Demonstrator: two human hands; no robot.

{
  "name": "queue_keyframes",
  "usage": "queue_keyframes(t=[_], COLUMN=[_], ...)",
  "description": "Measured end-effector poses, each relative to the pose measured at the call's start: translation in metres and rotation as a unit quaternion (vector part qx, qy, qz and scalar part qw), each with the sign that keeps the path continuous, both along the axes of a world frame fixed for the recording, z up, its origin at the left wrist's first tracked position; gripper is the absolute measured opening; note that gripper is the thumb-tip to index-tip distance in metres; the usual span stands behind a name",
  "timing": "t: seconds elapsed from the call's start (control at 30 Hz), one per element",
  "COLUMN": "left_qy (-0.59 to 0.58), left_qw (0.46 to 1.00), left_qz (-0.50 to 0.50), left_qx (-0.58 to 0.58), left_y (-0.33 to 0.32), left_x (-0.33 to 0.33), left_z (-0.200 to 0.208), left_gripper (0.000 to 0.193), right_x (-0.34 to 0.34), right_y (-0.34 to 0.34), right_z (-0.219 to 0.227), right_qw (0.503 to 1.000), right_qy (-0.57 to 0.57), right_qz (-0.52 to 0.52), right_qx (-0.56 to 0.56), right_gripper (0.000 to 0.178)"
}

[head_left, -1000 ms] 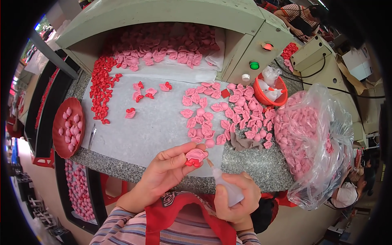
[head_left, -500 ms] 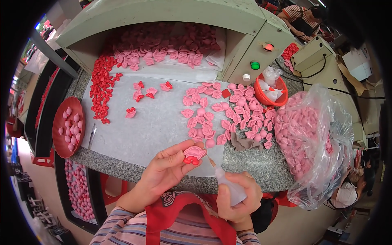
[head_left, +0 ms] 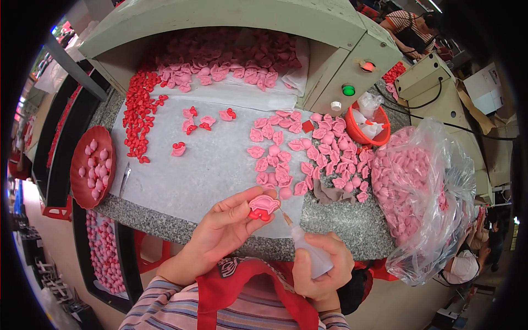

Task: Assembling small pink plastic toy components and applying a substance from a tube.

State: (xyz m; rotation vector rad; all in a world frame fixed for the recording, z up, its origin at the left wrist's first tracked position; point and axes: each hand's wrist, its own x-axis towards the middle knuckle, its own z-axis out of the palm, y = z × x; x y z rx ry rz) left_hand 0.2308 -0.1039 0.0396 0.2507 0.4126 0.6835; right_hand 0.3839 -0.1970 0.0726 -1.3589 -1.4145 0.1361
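Note:
Between the thumb and fingers of my left hand [head_left: 220, 225] is a small pink shell-like moulded piece [head_left: 264, 204] with a red part along its lower edge. My right hand [head_left: 333, 267] is wrapped round a translucent squeeze bottle [head_left: 309, 247] that has a thin needle tip. That tip points up and left, close to the right edge of the piece; whether it touches cannot be made out. Both hands are over the front edge of the worktop. Beyond them, a few pink pieces with red parts attached [head_left: 178, 149] lie on white sheet paper [head_left: 209, 165].
Small red parts [head_left: 137, 115] are heaped at left, beside a red dish [head_left: 81, 181] of pink balls. Loose pink pieces [head_left: 280, 157] spread at right, near an orange basket [head_left: 355, 129] and a clear plastic bag [head_left: 456, 181]. A green metal machine [head_left: 220, 22] spans the back.
The whole view has shifted very slightly. My hands keep nearly the same pose, the needle tip still beside the pink piece.

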Motion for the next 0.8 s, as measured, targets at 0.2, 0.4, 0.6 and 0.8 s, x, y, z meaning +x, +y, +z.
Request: queue_keyframes(t=[0.2, 0.4, 0.6, 0.8], left_qy=[-0.005, -0.01, -0.001, -0.007], left_qw=[1.0, 1.0, 1.0, 1.0], left_qz=[-0.001, 0.004, 0.006, 0.009], left_qx=[0.003, 0.004, 0.005, 0.001], left_y=[0.001, 0.001, 0.003, 0.004], left_x=[-0.004, -0.007, -0.008, -0.01], left_z=[-0.001, -0.001, 0.0, -0.001], left_gripper=[0.035, 0.035, 0.035, 0.035], right_x=[-0.005, -0.008, -0.012, -0.015], right_y=[0.001, 0.003, 0.005, 0.006], right_z=[-0.001, -0.002, 0.002, 0.002], right_qw=[1.0, 1.0, 0.999, 0.999], right_qy=[-0.013, -0.008, -0.033, -0.03], right_qz=[0.003, 0.001, 0.009, 0.021], right_qx=[-0.001, -0.005, -0.009, -0.019], right_gripper=[0.026, 0.025, 0.026, 0.025])
